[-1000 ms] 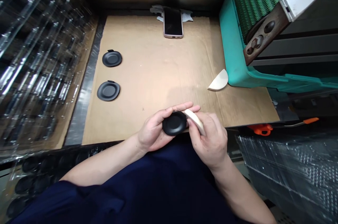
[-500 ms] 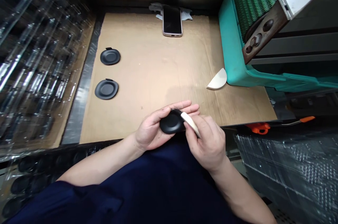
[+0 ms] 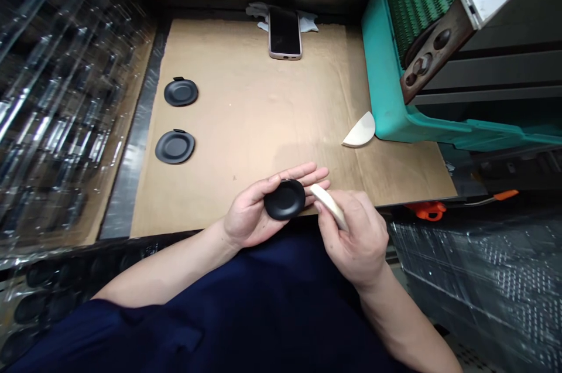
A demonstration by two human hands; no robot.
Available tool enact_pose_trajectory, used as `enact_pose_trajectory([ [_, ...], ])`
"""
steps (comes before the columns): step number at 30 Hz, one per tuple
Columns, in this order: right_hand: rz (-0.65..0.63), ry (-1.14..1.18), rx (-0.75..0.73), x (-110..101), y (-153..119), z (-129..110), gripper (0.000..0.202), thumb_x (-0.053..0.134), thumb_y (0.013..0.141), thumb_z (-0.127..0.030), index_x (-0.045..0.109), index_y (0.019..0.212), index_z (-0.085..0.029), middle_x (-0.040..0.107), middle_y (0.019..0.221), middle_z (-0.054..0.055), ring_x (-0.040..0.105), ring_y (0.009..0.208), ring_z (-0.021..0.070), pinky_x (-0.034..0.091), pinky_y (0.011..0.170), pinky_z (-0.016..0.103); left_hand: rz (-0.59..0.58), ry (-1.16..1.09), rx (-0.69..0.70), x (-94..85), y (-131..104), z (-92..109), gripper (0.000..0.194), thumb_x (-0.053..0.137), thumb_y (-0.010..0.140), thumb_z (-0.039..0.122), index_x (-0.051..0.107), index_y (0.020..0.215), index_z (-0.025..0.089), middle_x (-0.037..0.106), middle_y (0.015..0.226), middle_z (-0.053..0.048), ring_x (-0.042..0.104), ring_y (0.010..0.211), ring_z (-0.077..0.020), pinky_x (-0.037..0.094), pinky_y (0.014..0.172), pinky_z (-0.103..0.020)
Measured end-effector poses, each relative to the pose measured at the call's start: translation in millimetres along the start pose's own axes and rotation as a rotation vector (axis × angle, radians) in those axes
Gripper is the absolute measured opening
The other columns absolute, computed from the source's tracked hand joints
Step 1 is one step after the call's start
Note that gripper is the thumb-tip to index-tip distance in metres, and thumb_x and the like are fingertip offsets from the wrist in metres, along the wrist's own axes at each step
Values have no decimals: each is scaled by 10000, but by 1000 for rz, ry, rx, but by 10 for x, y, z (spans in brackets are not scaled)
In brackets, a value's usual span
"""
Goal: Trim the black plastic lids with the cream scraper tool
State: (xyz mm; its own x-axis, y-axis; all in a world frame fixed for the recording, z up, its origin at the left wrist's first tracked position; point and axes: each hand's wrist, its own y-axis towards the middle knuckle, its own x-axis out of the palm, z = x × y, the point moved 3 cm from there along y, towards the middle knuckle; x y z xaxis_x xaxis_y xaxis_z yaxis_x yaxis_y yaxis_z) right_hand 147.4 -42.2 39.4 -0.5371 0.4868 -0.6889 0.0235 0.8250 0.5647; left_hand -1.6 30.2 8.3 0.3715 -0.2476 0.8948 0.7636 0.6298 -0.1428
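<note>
A round black dished plastic part (image 3: pixel 284 199) rests on the palm of my left hand (image 3: pixel 257 209), with the thumb on its rim and the fingers stretched out beneath. My right hand (image 3: pixel 357 235) pinches a white half-disc pad (image 3: pixel 328 206), its edge turned toward the black part and a small gap between them. Two similar black parts with small tabs, an upper one (image 3: pixel 181 92) and a lower one (image 3: pixel 175 147), lie at the left of the cardboard (image 3: pixel 246 127). Another white half-disc pad (image 3: pixel 360 130) lies at the right.
A phone (image 3: pixel 285 33) lies on a white cloth at the back. The teal crate (image 3: pixel 384 68) with green ribbed sheets stands at the right, by a bolted metal bracket (image 3: pixel 432 54). Clear plastic trays (image 3: pixel 65 98) are stacked at left. An orange-handled tool (image 3: pixel 428 210) sits below the right edge.
My right hand has drawn the white pad back to the right, away from the black part it was against. My left hand keeps hold of the part almost in place.
</note>
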Motion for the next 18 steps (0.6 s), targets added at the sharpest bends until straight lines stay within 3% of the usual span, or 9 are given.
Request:
enact_pose_trajectory([
  [4, -61, -8, -74, 74, 48, -105, 233, 646, 913, -118, 628, 1141, -161, 707, 861, 68, 658, 740, 182, 558, 675, 314, 2, 2, -5, 6, -2, -4, 487, 389, 1016, 325, 605, 1378, 80, 526, 1511, -188, 404, 1477, -351, 246, 1249, -522],
  [10, -67, -78, -117, 198, 126, -81, 242, 626, 921, -112, 642, 1162, -116, 704, 889, 90, 647, 775, 190, 536, 716, 325, 55, 41, -19, -4, -15, -6, 459, 357, 1030, 281, 629, 1349, 94, 553, 1491, -167, 457, 1445, -324, 287, 1234, -506],
  [14, -154, -129, -122, 121, 92, -152, 153, 598, 934, -108, 662, 1072, -113, 642, 770, 52, 584, 692, 175, 473, 638, 318, 53, 0, 7, -19, -4, -5, 475, 370, 1026, 301, 596, 1377, 74, 541, 1495, -194, 448, 1450, -336, 250, 1250, -513],
  [18, -272, -24, -33, -28, 57, -204, 99, 569, 957, -120, 660, 988, -146, 610, 738, 23, 564, 661, 149, 466, 621, 296, 30, 1, 31, -9, 18, -2, 489, 392, 1014, 317, 583, 1383, 60, 518, 1509, -216, 457, 1436, -373, 235, 1248, -548],
])
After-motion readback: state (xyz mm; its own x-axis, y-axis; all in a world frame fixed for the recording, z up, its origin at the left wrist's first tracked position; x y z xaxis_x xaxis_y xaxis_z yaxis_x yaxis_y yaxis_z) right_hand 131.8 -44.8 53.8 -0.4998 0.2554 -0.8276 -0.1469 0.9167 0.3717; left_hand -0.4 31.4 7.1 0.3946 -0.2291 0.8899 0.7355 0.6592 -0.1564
